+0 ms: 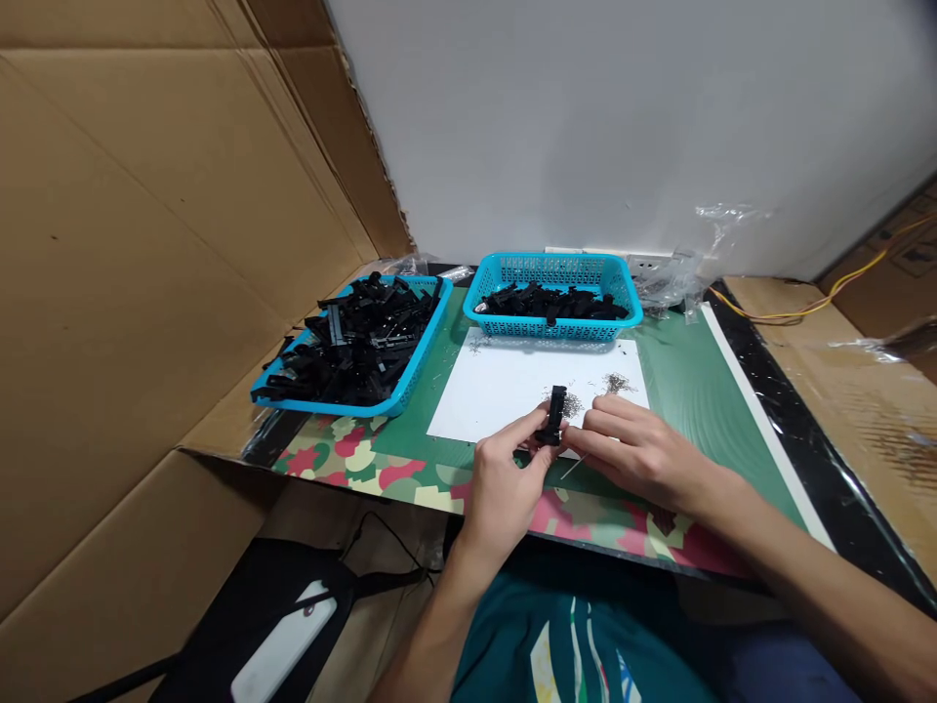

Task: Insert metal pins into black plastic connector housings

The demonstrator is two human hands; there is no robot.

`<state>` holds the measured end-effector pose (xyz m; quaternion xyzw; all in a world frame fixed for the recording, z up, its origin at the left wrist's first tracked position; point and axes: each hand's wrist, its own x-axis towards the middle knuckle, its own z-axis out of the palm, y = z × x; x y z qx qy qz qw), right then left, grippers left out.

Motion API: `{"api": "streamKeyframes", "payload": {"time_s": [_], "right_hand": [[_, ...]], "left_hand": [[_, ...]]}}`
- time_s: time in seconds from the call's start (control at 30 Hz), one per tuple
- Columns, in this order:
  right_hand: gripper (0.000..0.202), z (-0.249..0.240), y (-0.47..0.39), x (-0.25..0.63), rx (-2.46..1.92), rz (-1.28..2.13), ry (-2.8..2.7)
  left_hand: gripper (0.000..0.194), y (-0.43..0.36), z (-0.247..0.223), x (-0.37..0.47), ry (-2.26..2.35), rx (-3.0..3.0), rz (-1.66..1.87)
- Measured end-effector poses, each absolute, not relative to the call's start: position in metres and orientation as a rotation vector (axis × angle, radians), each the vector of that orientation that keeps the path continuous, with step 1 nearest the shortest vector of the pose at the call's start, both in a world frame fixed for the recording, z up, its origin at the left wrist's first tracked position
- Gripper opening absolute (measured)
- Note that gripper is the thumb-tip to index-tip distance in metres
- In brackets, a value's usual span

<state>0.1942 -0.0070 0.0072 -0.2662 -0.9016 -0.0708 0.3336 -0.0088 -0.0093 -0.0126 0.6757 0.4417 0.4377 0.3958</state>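
Observation:
My left hand [509, 474] is closed round the lower end of a black plastic part [556, 410], which stands nearly upright above the front of a white sheet [468, 395]. My right hand [636, 449] is beside it, fingertips pinched together at the part's lower right side. A thin metal rod [574, 467] pokes out below the right fingers; its upper end is hidden by them. Behind the hands, small metal pieces [617, 383] lie in loose piles on the sheet, one partly hidden by the part.
A blue basket [421, 366] heaped with black plastic parts is at the left; another blue basket [552, 332] with similar parts stands behind the sheet. Clear plastic wrap [673, 278] and a yellow cable [827, 296] lie at the right. Cardboard [146, 225] walls off the left.

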Motion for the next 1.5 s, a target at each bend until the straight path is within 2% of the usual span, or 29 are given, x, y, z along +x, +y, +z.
{"api": "streamKeyframes", "payload": {"time_s": [0.17,0.43,0.57,0.73,0.9,1.0,1.13,1.33,1.43,1.5], "right_hand": [[0.027,0.008,-0.006,0.194,-0.718,-0.144,-2.361],[0.021,0.000,-0.002,0.201,-0.782,0.081,-2.280],[0.019,0.005,-0.001,0.208,-0.757,0.212,-2.206],[0.021,0.009,0.000,0.215,-0.803,0.153,-2.244],[0.021,0.006,0.004,0.217,-0.802,0.160,-2.236],[0.018,0.008,0.003,0.217,-0.842,0.293,-2.246],[0.024,0.011,0.002,0.220,-0.987,0.437,-2.248],[0.021,0.015,0.003,0.218,-1.042,0.331,-2.047],[0.011,0.014,0.001,0.209,-1.120,0.491,-1.797],[0.013,0.013,-0.002,0.201,-1.159,0.663,-1.614]], "left_hand": [[0.050,-0.009,-0.012,-0.010,1.138,1.770,1.093],[0.054,-0.009,-0.011,-0.010,1.058,1.913,0.977],[0.044,-0.010,-0.004,-0.011,1.018,1.942,0.902],[0.034,-0.009,0.002,-0.012,0.932,1.985,0.790],[0.021,-0.009,0.001,-0.011,1.102,1.972,0.908],[0.013,-0.008,-0.002,-0.011,1.161,1.959,0.971],[0.014,-0.008,-0.006,-0.010,1.167,1.967,1.018],[0.019,-0.009,-0.008,-0.007,1.140,2.085,0.985],[0.018,-0.010,-0.010,-0.006,1.138,2.161,0.985],[0.017,-0.011,-0.011,-0.006,1.135,2.204,0.983]]}}
